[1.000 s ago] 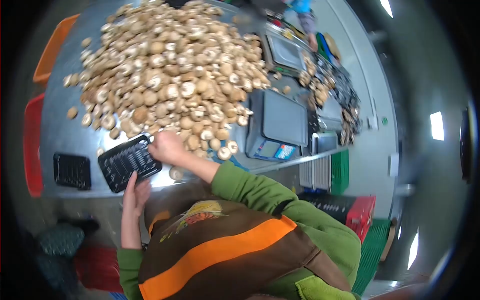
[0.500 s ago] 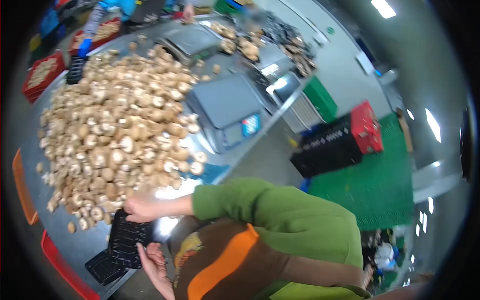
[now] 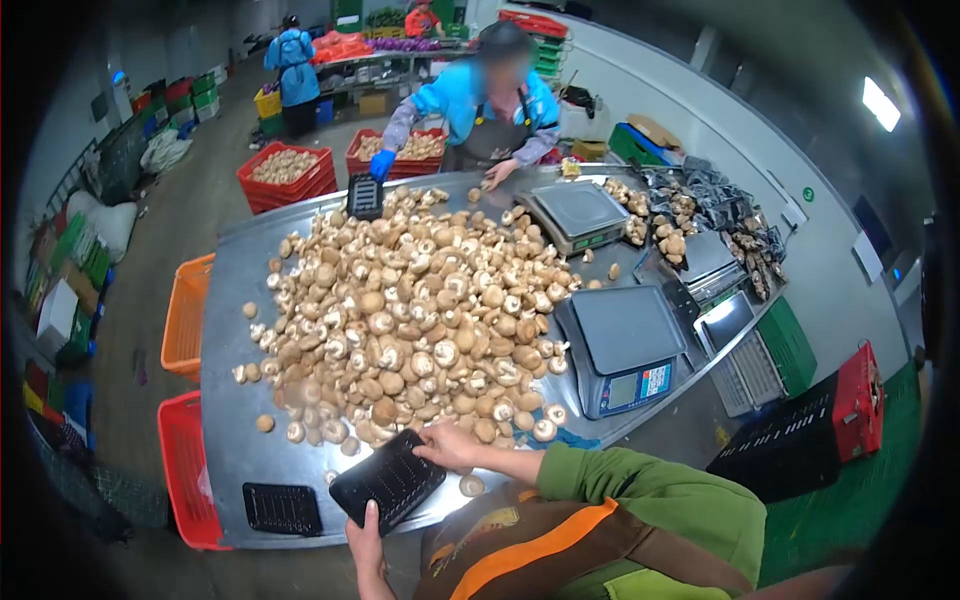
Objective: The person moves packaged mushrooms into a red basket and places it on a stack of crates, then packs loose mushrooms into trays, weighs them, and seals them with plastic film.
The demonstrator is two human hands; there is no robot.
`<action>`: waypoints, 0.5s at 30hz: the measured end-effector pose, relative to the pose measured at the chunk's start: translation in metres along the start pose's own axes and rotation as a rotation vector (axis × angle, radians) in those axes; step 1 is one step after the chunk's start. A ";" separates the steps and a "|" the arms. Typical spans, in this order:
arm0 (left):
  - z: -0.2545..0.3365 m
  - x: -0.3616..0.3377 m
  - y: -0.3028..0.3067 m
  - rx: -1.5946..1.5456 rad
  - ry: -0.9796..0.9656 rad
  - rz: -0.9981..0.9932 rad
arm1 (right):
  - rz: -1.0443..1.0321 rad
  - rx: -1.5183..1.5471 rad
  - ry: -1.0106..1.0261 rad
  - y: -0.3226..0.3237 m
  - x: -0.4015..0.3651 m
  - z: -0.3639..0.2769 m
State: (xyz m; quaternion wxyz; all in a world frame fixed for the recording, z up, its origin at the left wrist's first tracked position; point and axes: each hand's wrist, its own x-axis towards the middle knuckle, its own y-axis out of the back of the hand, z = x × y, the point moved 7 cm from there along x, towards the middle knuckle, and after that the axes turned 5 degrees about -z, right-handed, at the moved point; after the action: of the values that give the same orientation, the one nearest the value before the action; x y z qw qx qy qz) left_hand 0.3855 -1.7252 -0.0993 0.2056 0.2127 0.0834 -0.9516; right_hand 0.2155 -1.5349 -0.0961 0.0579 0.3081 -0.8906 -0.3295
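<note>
A black plastic tray (image 3: 390,482), tilted, is held above the table's near edge. My left hand (image 3: 366,545) grips its lower edge, thumb on top, with the other fingers partly hidden underneath. At the tray's upper right corner my right hand (image 3: 447,447) is closed on the rim; whether a mushroom is also in its fingers cannot be seen. Just beyond the tray rises a large heap of brown shiitake mushrooms (image 3: 400,310). Another black tray (image 3: 282,509) lies flat on the table to the left.
On the metal table (image 3: 235,410) stand a near scale (image 3: 625,330) and a far scale (image 3: 580,210). Red (image 3: 190,470) and orange (image 3: 187,315) crates flank the left edge. Across the table a co-worker in blue (image 3: 495,110) holds a black tray (image 3: 365,197). Bagged mushrooms (image 3: 755,245) lie at the right.
My view has swung up and levelled, bringing more of the room and the co-worker into sight. The held tray now sits apart from the tray on the table, which it overlapped before.
</note>
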 end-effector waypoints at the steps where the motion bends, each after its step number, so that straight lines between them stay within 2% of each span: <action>1: -0.006 0.003 0.003 0.013 -0.059 0.027 | -0.008 -0.018 -0.012 -0.002 0.002 0.002; 6: -0.017 0.008 0.006 -0.041 -0.097 0.011 | -0.066 -0.024 -0.021 -0.008 0.005 -0.003; 8: -0.015 0.007 0.012 0.188 -0.103 0.065 | -0.091 0.000 -0.010 -0.010 0.007 -0.002; 9: -0.026 0.013 0.017 0.178 -0.038 0.017 | -0.080 -0.004 -0.018 -0.009 0.008 0.001; 12: 0.011 -0.004 0.011 0.276 0.051 0.081 | -0.149 0.010 0.020 -0.012 0.009 0.005; 13: 0.011 -0.005 0.013 0.328 0.143 0.086 | -0.158 0.072 0.059 -0.008 0.010 0.002; 14: 0.029 -0.011 0.008 0.337 0.023 0.095 | -0.167 0.134 0.100 -0.003 0.010 0.000; 15: 0.031 -0.009 0.010 0.304 -0.079 0.138 | -0.082 0.123 0.152 0.007 0.009 -0.004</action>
State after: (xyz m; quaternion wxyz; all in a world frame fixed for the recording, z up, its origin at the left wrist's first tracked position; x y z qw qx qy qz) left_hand 0.3857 -1.7384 -0.0681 0.2389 0.2089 -0.0845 -0.9445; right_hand 0.2062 -1.5379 -0.0897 0.0930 0.3714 -0.8888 -0.2520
